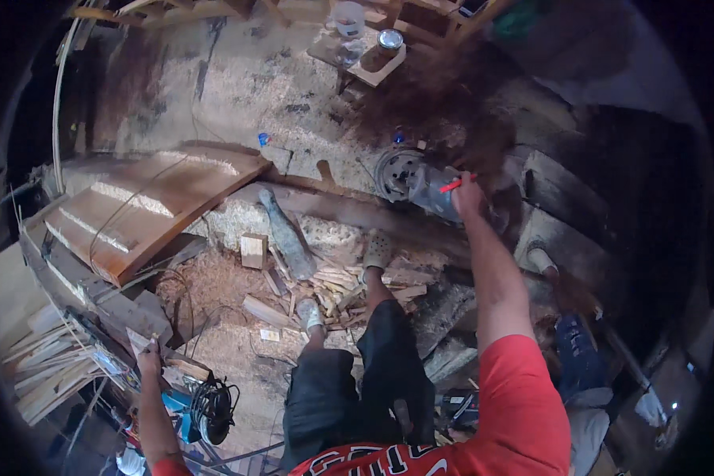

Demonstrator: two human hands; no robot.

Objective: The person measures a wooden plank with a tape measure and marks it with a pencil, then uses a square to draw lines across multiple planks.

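Observation:
My right hand (470, 198) reaches far forward, its fingers closed on a short red pencil-like stick (455, 184). Below that hand lies a cloudy, see-through plastic bag or container (432, 193), beside a round metal wheel-like disc (394, 173). At the lower left, my left hand (148, 361) is closed at the pale end of a narrow piece (138, 341), perhaps wood. Its fingertips are too small to make out. A coil of black cable (213, 408) and a blue power tool (178, 412) sit close to my left forearm.
A brown wooden panel (155, 202) with shavings slopes at the left. Wood offcuts (341, 289) and sawdust surround my feet. Pale strips (44, 357) are stacked at far left. A small stool (381, 71) bears a jar. Another person's leg (579, 349) is at the right.

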